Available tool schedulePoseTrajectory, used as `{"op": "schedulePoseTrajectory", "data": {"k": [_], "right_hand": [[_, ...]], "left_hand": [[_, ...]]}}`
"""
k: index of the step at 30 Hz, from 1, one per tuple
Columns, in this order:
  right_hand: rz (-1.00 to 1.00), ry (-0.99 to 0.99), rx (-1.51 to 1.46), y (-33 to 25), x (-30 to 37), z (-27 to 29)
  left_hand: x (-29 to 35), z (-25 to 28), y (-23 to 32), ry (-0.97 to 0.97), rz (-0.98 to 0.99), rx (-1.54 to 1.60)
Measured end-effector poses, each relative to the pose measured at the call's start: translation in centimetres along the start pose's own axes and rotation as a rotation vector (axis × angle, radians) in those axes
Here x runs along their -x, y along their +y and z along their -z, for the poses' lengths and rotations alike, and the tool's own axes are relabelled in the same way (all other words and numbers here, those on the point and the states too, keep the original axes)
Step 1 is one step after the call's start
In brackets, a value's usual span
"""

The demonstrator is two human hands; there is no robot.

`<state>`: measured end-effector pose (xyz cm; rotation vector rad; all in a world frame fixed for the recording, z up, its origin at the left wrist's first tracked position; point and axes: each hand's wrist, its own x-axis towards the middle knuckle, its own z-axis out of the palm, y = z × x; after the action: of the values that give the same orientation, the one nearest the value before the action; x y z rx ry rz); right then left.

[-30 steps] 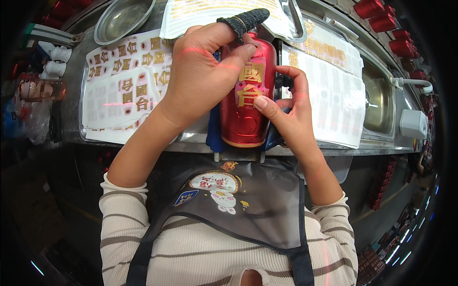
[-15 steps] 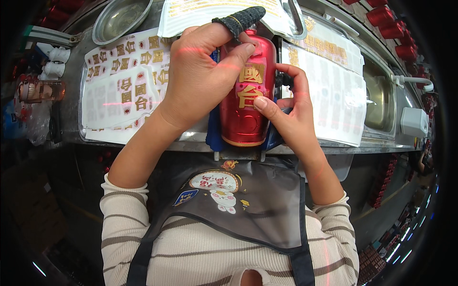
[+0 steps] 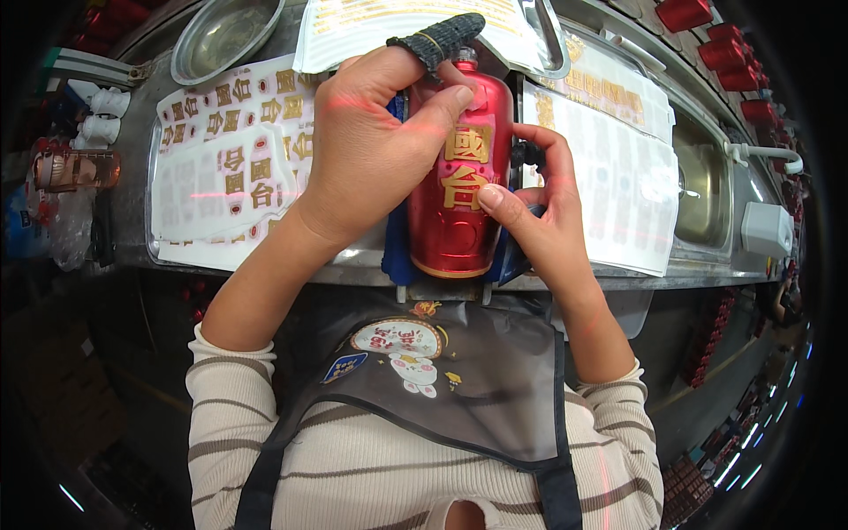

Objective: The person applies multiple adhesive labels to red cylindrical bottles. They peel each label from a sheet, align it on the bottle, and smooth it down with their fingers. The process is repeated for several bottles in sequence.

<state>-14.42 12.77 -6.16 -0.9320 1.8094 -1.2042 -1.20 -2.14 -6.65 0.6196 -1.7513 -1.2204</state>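
A glossy red bottle (image 3: 455,234) with large gold characters lies with its neck pointing away from me, over a blue padded support (image 3: 395,243). My left hand (image 3: 375,146) is closed above its upper left side. The left thumb tip presses near the shoulder, beside a small pinkish patch; what the curled fingers pinch is hidden. A black ribbed finger sleeve (image 3: 439,41) covers the left index finger. My right hand (image 3: 548,208) grips the bottle's right side, its thumb on the lower gold character and its fingers partly hidden behind.
Gold-and-red decal sheets (image 3: 212,177) lie on a tray at left, with more white sheets (image 3: 609,168) at right. A metal bowl (image 3: 225,40) stands at the back left. A sink (image 3: 707,190) with a tap and a white jug (image 3: 767,227) are at far right.
The bottle has shifted very slightly toward me. My right thumb has slid a little on its lower character, while my left hand stays almost in place.
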Motion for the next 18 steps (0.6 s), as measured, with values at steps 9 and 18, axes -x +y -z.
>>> {"op": "schedulePoseTrajectory", "data": {"k": [9,18], "right_hand": [[-0.012,0.008,0.021,-0.08,-0.12,-0.03],[-0.008,0.011,0.014,-0.09,-0.14,-0.02]], "left_hand": [[-0.04,-0.34,-0.24,0.011,-0.010,-0.022],[-0.14,-0.46,-0.23,0.002,0.005,-0.019]]}}
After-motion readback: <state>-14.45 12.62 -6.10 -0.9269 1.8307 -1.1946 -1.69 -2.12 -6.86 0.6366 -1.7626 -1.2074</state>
